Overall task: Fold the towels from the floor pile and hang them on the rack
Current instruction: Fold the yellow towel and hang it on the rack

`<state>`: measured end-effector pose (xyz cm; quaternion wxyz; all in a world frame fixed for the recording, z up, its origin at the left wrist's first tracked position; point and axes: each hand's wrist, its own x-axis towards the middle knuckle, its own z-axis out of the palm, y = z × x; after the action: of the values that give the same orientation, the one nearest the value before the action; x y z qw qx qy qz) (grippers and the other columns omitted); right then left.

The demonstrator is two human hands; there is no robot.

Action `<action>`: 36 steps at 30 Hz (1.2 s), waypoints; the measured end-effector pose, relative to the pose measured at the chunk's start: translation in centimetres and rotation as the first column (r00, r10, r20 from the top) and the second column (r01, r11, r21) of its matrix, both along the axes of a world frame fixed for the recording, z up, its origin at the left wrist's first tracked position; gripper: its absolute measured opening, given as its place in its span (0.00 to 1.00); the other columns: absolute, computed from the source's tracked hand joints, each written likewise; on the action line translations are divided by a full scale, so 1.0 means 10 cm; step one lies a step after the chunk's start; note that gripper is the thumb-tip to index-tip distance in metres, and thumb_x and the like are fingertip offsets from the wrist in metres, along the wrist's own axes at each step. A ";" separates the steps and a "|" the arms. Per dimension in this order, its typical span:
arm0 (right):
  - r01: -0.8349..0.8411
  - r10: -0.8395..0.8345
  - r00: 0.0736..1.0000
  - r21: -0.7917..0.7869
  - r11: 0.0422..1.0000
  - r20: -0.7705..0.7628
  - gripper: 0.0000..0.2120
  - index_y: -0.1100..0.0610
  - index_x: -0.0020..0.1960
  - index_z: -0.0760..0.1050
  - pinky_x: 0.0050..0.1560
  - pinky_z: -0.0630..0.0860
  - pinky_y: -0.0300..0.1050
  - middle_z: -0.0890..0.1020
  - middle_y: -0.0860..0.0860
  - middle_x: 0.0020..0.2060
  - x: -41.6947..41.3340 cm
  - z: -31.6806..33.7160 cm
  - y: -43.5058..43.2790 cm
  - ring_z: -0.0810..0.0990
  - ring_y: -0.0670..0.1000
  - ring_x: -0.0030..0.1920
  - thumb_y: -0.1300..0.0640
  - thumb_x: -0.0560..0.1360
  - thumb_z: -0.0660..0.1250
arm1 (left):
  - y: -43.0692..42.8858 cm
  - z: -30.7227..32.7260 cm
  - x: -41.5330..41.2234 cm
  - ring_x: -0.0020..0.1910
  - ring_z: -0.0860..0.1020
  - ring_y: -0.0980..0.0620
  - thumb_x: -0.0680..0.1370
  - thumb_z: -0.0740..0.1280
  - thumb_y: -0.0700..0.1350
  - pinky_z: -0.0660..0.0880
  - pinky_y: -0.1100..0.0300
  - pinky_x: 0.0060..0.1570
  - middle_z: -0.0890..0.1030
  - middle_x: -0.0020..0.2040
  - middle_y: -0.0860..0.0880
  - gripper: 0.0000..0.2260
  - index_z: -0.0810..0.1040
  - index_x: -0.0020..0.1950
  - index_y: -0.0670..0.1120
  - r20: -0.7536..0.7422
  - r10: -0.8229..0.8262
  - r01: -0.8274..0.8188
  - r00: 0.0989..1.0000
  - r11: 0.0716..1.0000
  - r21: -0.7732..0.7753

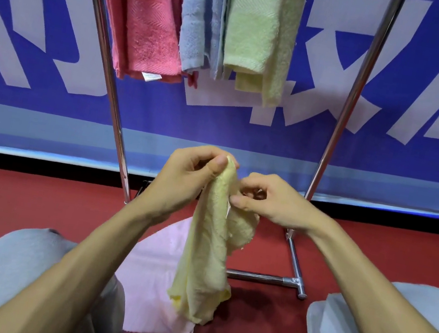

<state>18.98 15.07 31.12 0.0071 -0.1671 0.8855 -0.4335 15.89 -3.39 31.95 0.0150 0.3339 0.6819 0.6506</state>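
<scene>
Backdrop: blue banner (47, 106) with big white characters, standing behind a red floor (15, 203).
Rack: chrome rack (350, 107), one upright on each side of the hands, its foot bar lying on the floor at the right.
Hung towels: coral towel (147, 21), blue towel (198, 15) and pale green towel (257, 26) hang side by side above the hands; open space shows between the green one and the right upright.
Yellow towel (206, 252): held in the air between the knees (19, 263), bunched, with its long axis running straight down from the fingers.
Left hand (192, 179): thumb and forefinger pinch the towel's top end.
Right hand (273, 202): fingers curled, pinching a bunched fold just beside the left hand, near a small white tag.
Key relation: both grips sit close together at the top, so finding the corners likely means sliding the hands apart along the upper edge.
Floor pile: pink towel (155, 272) lies flat on the floor under the hanging end; I cannot tell whether they touch.
In the way: nothing between the hands and the rack.
</scene>
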 end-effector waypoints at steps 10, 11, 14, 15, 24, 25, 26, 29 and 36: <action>0.124 -0.108 0.992 0.289 0.949 -0.072 0.10 0.47 0.38 0.68 0.36 0.65 0.40 0.73 0.46 0.30 -0.05 -0.11 0.03 0.69 0.44 0.32 0.52 0.78 0.63 | -0.11 -0.04 -0.24 0.41 0.78 0.51 0.80 0.63 0.48 0.74 0.58 0.40 0.82 0.42 0.51 0.10 0.82 0.47 0.46 0.349 0.279 -0.344 0.895 0.928 0.141; 0.167 -0.141 0.984 0.282 0.945 -0.108 0.10 0.48 0.39 0.69 0.36 0.65 0.40 0.72 0.45 0.30 -0.06 -0.10 0.04 0.70 0.44 0.32 0.53 0.79 0.63 | -0.13 -0.05 -0.26 0.43 0.79 0.50 0.80 0.64 0.49 0.75 0.56 0.42 0.82 0.44 0.50 0.10 0.83 0.47 0.46 0.416 0.277 -0.369 0.866 0.916 0.157; 0.291 -0.241 0.950 0.276 0.916 -0.201 0.07 0.52 0.42 0.75 0.37 0.64 0.41 0.75 0.44 0.31 -0.11 -0.09 0.10 0.72 0.45 0.35 0.53 0.78 0.63 | -0.18 -0.04 -0.31 0.46 0.80 0.52 0.79 0.65 0.44 0.76 0.54 0.49 0.84 0.46 0.49 0.07 0.83 0.45 0.46 0.266 0.408 -0.445 0.874 0.890 0.098; 0.319 -0.281 0.940 0.212 0.924 -0.194 0.08 0.52 0.41 0.76 0.36 0.65 0.40 0.76 0.43 0.30 -0.13 -0.09 0.13 0.72 0.43 0.33 0.54 0.78 0.64 | -0.20 -0.02 -0.31 0.45 0.80 0.55 0.78 0.66 0.42 0.76 0.57 0.50 0.84 0.45 0.50 0.06 0.82 0.44 0.47 0.115 0.447 -0.453 0.887 0.891 0.039; 0.374 -0.383 0.894 -0.082 0.924 -0.235 0.04 0.50 0.41 0.80 0.43 0.71 0.40 0.82 0.46 0.36 -0.03 -0.01 0.26 0.77 0.42 0.38 0.53 0.74 0.70 | -0.38 0.03 -0.34 0.35 0.76 0.71 0.73 0.73 0.43 0.71 0.74 0.39 0.79 0.35 0.59 0.08 0.84 0.51 0.44 -0.338 0.428 -0.523 0.838 0.807 -0.275; 0.391 -0.399 0.886 -0.081 0.917 -0.235 0.03 0.49 0.41 0.80 0.43 0.72 0.43 0.83 0.48 0.36 0.00 -0.01 0.28 0.77 0.45 0.38 0.54 0.73 0.71 | -0.38 0.03 -0.33 0.35 0.77 0.69 0.73 0.72 0.43 0.72 0.73 0.40 0.81 0.36 0.57 0.06 0.84 0.49 0.44 -0.334 0.445 -0.536 0.831 0.800 -0.269; 0.414 -0.420 0.876 -0.077 0.907 -0.239 0.03 0.49 0.40 0.79 0.43 0.72 0.44 0.83 0.49 0.36 0.03 -0.03 0.29 0.77 0.46 0.37 0.54 0.72 0.73 | -0.38 0.02 -0.33 0.36 0.78 0.65 0.74 0.72 0.44 0.75 0.68 0.43 0.82 0.37 0.55 0.05 0.84 0.47 0.44 -0.314 0.460 -0.541 0.830 0.801 -0.258; 0.488 -0.495 0.830 -0.097 0.868 -0.256 0.03 0.51 0.41 0.81 0.40 0.72 0.42 0.81 0.47 0.33 0.07 0.00 0.28 0.75 0.46 0.35 0.57 0.69 0.74 | -0.34 0.04 -0.36 0.41 0.81 0.52 0.75 0.70 0.45 0.79 0.49 0.48 0.83 0.39 0.51 0.04 0.83 0.45 0.46 -0.238 0.489 -0.537 0.839 0.814 -0.222; 0.557 -0.514 0.718 -0.056 0.829 -0.470 0.04 0.53 0.44 0.84 0.40 0.73 0.35 0.84 0.49 0.35 -0.02 0.75 0.27 0.79 0.47 0.37 0.56 0.69 0.74 | -0.29 0.57 -0.47 0.39 0.79 0.51 0.76 0.67 0.44 0.79 0.45 0.47 0.81 0.36 0.51 0.04 0.82 0.44 0.47 -0.246 0.557 -0.590 0.793 0.804 -0.082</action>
<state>18.74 17.81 38.67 -0.3237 -0.0021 0.8890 -0.3237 11.19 -6.27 37.69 -0.2297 0.1755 0.7968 0.5306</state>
